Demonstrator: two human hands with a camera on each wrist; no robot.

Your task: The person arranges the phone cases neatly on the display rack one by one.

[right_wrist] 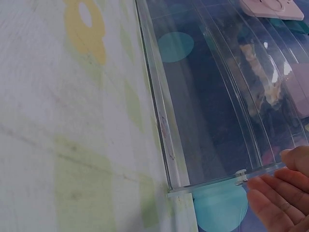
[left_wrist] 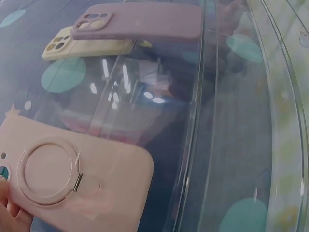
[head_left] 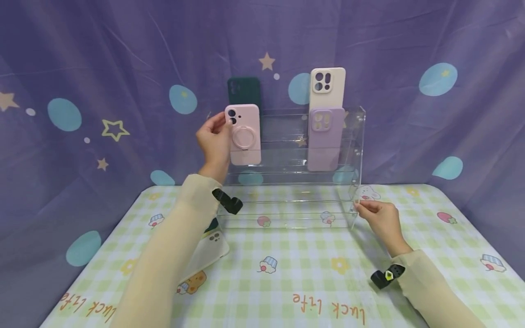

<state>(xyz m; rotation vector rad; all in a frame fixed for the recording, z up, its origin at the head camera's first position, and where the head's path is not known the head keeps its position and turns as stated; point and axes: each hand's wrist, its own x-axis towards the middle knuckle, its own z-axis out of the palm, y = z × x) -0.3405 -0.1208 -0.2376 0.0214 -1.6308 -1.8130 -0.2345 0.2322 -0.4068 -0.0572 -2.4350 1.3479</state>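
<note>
My left hand pinches a pink phone case by its upper left edge. The case has a round ring stand on its back and stands upright at the left of a clear acrylic display rack, in front of a dark green phone case. In the left wrist view only fingertips show at the pink case's edge. Low on the rack's right side panel, my right hand grips the edge between thumb and fingers. A lavender phone case overlaps a cream phone case on the rack's right.
On the table, partly behind my left forearm, lies a white phone case with a dark green item beside it. A green checked tablecloth covers the table. Purple patterned fabric hangs behind the rack.
</note>
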